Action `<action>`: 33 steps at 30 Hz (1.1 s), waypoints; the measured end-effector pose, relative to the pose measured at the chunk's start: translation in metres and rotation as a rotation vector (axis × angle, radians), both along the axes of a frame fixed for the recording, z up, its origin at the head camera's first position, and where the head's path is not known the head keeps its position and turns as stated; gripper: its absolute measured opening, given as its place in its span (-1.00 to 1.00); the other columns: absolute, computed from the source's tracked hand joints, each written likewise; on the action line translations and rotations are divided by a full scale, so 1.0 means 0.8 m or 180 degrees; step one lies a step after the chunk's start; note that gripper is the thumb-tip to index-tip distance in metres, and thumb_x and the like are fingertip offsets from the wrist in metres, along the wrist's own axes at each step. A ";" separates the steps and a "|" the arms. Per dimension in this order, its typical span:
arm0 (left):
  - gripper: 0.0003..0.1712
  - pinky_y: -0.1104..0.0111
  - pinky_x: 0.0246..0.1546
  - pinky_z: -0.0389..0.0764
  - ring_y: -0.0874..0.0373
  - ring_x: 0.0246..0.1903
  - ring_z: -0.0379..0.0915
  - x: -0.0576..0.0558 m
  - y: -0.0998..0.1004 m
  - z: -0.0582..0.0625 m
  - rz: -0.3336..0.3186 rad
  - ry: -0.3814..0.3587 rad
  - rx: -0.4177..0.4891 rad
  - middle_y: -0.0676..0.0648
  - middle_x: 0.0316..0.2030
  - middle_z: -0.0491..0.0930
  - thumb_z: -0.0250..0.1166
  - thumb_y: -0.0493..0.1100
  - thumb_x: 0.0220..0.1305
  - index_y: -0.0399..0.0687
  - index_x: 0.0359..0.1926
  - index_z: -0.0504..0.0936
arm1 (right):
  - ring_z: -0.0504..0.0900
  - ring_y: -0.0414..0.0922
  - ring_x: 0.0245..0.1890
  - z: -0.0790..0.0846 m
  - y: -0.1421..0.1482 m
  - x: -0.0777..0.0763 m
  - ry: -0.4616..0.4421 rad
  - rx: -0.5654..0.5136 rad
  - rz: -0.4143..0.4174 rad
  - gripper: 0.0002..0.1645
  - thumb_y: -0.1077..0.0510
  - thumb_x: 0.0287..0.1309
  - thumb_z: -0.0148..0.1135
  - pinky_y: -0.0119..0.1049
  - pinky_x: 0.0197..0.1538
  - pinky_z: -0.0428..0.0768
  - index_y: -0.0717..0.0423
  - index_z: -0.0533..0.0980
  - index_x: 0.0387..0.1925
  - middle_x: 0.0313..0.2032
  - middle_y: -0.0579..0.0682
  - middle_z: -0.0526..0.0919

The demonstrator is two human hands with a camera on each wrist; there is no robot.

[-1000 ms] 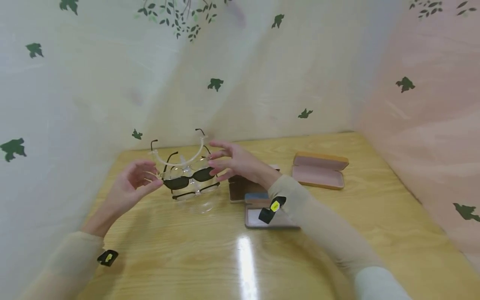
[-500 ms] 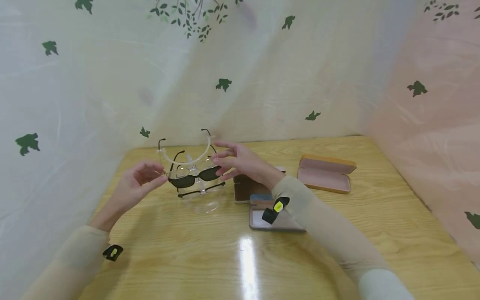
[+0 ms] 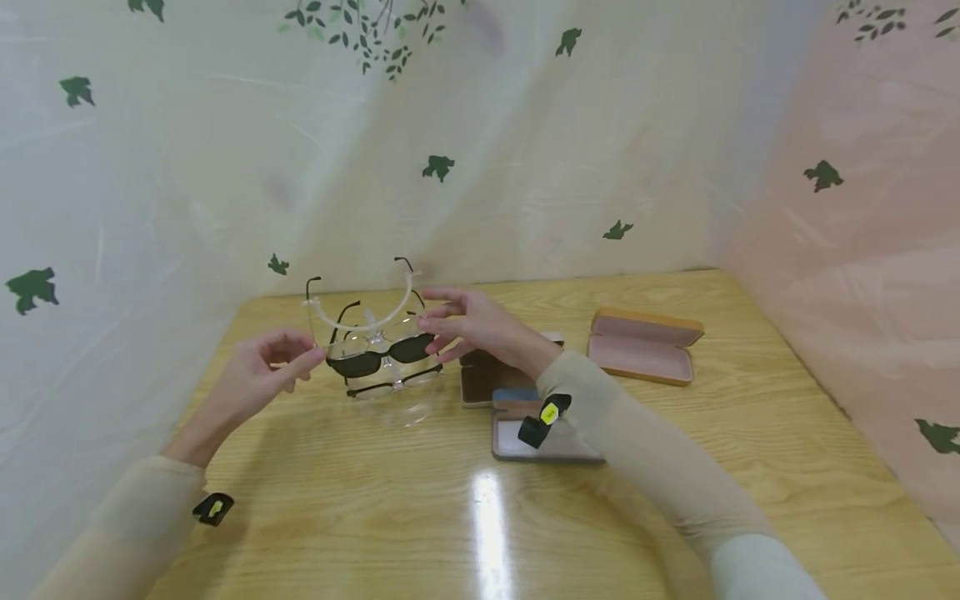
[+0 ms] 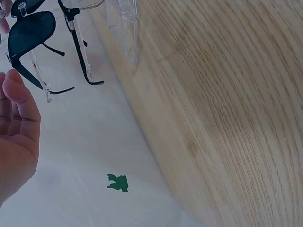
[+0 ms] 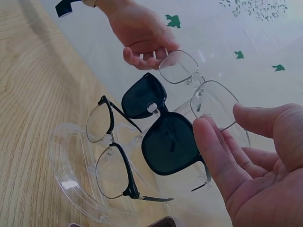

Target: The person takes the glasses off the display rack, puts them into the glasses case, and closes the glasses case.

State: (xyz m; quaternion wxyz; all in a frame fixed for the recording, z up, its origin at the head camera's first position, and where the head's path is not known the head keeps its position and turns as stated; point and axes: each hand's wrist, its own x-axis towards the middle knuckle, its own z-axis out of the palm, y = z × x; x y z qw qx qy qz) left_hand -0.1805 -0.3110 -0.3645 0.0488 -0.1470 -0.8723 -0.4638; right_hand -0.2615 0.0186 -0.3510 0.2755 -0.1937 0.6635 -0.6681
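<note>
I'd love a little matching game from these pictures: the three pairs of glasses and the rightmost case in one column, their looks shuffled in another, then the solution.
Things, as stacked or placed in the head view:
1. Top pair of glasses
2. Middle pair of glasses
3. Lowest pair of glasses
4. Rightmost case

Looks:
A. Clear-lensed, black along the top
B. Orange outside, open
C. Clear-lensed, thinly metal-rimmed
D. Dark-lensed

Right pairs: 1-C, 2-D, 3-A, 4-B
</note>
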 end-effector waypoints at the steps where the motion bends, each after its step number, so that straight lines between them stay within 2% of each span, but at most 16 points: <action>1: -0.82 0.32 -0.53 0.63 0.14 -0.51 0.54 0.000 0.000 0.000 -0.0009 -0.0029 -0.0041 -0.03 -0.41 0.65 0.32 -0.13 0.43 -0.17 -0.10 0.64 | 0.74 0.14 -0.20 -0.001 0.000 0.000 -0.0004 -0.0005 0.0003 -0.23 0.20 0.38 0.28 0.02 -0.12 0.73 0.11 0.21 0.52 0.16 0.18 0.58; 7: -0.79 0.29 -0.52 0.64 0.10 -0.54 0.52 -0.001 0.000 -0.001 -0.0119 -0.0048 -0.0054 -0.08 -0.41 0.63 0.23 -0.14 0.50 -0.22 -0.15 0.67 | 0.76 0.04 -0.24 -0.001 -0.002 0.000 0.0000 0.0041 0.0043 -0.31 0.16 0.38 0.30 -0.01 -0.12 0.74 0.16 0.30 0.45 0.21 0.23 0.56; 13: -0.77 0.29 -0.54 0.63 0.11 -0.53 0.52 -0.003 0.000 -0.001 -0.0220 0.0003 0.0040 -0.08 -0.43 0.62 0.19 -0.18 0.53 -0.26 -0.16 0.68 | 0.74 0.13 -0.17 -0.001 -0.001 0.001 0.0053 0.0150 0.0103 -0.41 0.11 0.38 0.31 -0.02 -0.12 0.74 0.16 0.41 0.36 0.17 0.25 0.60; 16: -0.76 0.29 -0.55 0.62 0.11 -0.52 0.52 -0.003 0.000 -0.001 -0.0266 0.0004 0.0111 -0.09 -0.43 0.61 0.17 -0.20 0.54 -0.29 -0.16 0.67 | 0.73 0.16 -0.14 0.000 -0.001 0.001 0.0072 0.0172 0.0117 -0.43 0.10 0.38 0.31 -0.02 -0.11 0.73 0.16 0.44 0.34 0.15 0.23 0.61; 25: -0.80 0.32 -0.56 0.60 0.07 -0.56 0.50 -0.001 0.003 0.007 -0.0326 0.0092 0.0155 -0.11 -0.45 0.60 0.17 -0.24 0.53 -0.30 -0.18 0.66 | 0.74 0.04 -0.20 0.011 0.001 0.002 0.0013 0.0093 0.0088 -0.53 0.11 0.38 0.31 -0.01 -0.07 0.72 0.19 0.50 0.23 0.08 0.11 0.66; 29: -0.81 0.36 -0.57 0.56 0.05 -0.60 0.45 -0.001 0.008 0.015 -0.0424 0.0199 0.0321 -0.13 -0.50 0.57 0.15 -0.29 0.52 -0.28 -0.23 0.65 | 0.74 0.06 -0.17 0.020 0.004 0.003 0.0104 0.0149 0.0046 -0.49 0.05 0.36 0.33 -0.05 -0.08 0.73 0.16 0.50 0.25 0.06 0.07 0.68; 33: -0.81 0.38 -0.60 0.52 0.06 -0.63 0.41 -0.001 0.014 0.027 -0.0623 0.0347 0.0626 -0.17 -0.54 0.55 0.13 -0.39 0.49 -0.27 -0.28 0.65 | 0.74 0.12 -0.16 0.026 0.007 0.005 0.0246 0.0140 -0.0025 -0.48 0.03 0.36 0.33 -0.06 -0.09 0.73 0.16 0.50 0.26 0.10 0.10 0.66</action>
